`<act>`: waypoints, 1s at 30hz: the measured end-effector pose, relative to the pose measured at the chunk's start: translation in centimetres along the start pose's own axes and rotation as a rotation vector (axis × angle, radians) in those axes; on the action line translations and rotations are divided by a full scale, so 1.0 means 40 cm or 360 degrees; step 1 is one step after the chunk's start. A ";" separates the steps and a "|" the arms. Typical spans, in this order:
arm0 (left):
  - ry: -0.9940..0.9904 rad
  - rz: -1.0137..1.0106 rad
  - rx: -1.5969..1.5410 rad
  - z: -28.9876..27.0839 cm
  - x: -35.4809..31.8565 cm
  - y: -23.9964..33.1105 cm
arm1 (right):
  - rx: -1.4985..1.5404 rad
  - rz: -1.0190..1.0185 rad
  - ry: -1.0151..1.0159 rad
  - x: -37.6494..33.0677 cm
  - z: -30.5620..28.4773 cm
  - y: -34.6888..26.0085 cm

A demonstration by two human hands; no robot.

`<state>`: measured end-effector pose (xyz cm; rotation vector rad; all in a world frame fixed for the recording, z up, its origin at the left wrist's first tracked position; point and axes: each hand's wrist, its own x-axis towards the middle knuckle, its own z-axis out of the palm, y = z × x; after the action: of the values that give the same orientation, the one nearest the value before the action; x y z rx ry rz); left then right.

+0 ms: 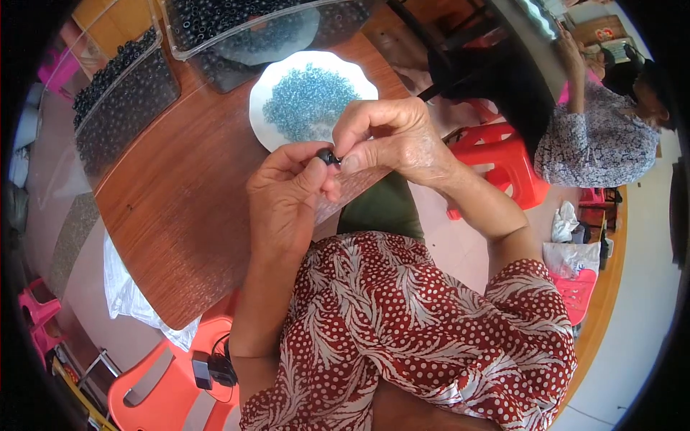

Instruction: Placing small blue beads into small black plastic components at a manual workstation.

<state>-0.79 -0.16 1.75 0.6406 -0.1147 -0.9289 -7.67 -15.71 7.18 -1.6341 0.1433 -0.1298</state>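
My left hand point(287, 187) pinches a small, shiny black rounded piece point(328, 156) between thumb and fingers, above the table's near edge. Close against its right end, my right hand point(381, 140) has thumb and forefinger pressed together; whatever is between those fingertips is too small to make out. Just beyond both hands stands a white plate with a wavy rim point(260, 108), holding a heap of tiny clear bluish pieces point(309, 100).
A clear plastic bin point(180, 50) of black ring-like pieces stands at the far side of the brown wooden table point(172, 208). Another clear bin point(129, 115) is at the left. Red stools point(503, 161) and a seated person point(596, 144) are to the right.
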 end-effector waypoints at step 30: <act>0.0039 -0.0274 0.0190 -0.003 -0.010 -0.015 | 0.0006 0.0469 -0.0280 0.015 -0.028 -0.012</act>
<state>-1.41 -0.03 1.37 0.7810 -0.0949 -1.0855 -7.27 -16.90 7.75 -1.5941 0.2461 0.2384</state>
